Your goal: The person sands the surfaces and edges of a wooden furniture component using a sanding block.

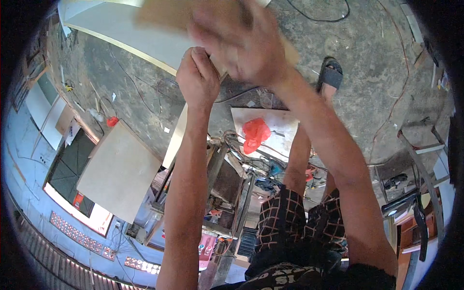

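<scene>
My left hand (199, 79) is closed in a fist with the thumb uppermost; what it grips, if anything, is hidden. Right beside it, my right hand (249, 50) is smeared by motion, so its fingers do not read clearly. A tan board (162, 17), also blurred, lies behind and to the left of the right hand; whether they touch I cannot tell. Beyond my left hand stretches a large grey-white panel (130, 41) with a pale yellow edge. A pale strip (175, 140) runs beside my left forearm.
Below my hands, a pale board (237, 116) carries a crumpled red plastic bag (256, 134). Tangled cables and a wooden frame (212, 179) stand near my legs. A sandalled foot (331, 77) is on the concrete floor. Another pale board (121, 169) stands at left; a metal-legged stand (420, 154) at right.
</scene>
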{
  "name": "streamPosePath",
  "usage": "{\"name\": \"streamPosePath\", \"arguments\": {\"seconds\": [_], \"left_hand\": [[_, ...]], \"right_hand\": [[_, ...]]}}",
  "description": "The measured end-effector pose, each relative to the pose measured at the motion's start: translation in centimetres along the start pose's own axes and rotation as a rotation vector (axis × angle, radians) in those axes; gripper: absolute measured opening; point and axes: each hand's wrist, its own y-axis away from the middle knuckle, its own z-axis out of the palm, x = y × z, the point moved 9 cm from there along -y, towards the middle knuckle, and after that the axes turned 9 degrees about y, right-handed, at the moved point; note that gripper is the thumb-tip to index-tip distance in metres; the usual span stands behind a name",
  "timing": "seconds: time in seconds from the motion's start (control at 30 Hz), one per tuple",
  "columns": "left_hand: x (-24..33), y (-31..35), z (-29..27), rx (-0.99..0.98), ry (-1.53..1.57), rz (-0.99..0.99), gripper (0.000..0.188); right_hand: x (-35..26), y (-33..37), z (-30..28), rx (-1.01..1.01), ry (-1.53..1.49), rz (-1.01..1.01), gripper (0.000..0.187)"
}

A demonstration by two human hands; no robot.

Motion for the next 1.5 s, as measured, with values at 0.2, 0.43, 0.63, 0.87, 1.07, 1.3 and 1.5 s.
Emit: {"name": "streamPosePath", "arguments": {"seconds": [0.2,0.43,0.63,0.87,1.07,1.3,1.5], "left_hand": [[1.8,-0.7,-0.1,-0.012,0.022,0.110,0.046],[1.6,-0.3,0.1,0.014,0.030,0.038,0.040],[2.8,-0.8,0.7,-0.007,0.081,-0.036,0.037],[2.0,-0.3,-0.4,-0.020,-0.032,0.030,0.034],[2.9,-0.5,0.1,0.003,-0.059,0.046,0.033],[1.8,-0.1,-0.9,0.001,-0.087,0.002,0.028],[2.1,-0.4,-0.3,-0.036,-0.087,0.034,0.031]], "right_hand": [[11.9,-0.9,3.3,-0.225,-0.157,0.625,0.035],[-0.8,6.2,-0.4,0.001,-0.142,0.397,0.041],[11.5,-7.1,-0.5,0.327,-0.100,0.270,0.047],[0.8,5.7,-2.5,-0.171,-0.293,0.420,0.048],[7.0,-6.7,5.4,-0.230,-0.312,0.418,0.045],[9.1,-4.6,1.9,-0.420,-0.446,0.549,0.048],[2.7,-0.2,-0.2,-0.324,-0.342,0.477,0.049]]}}
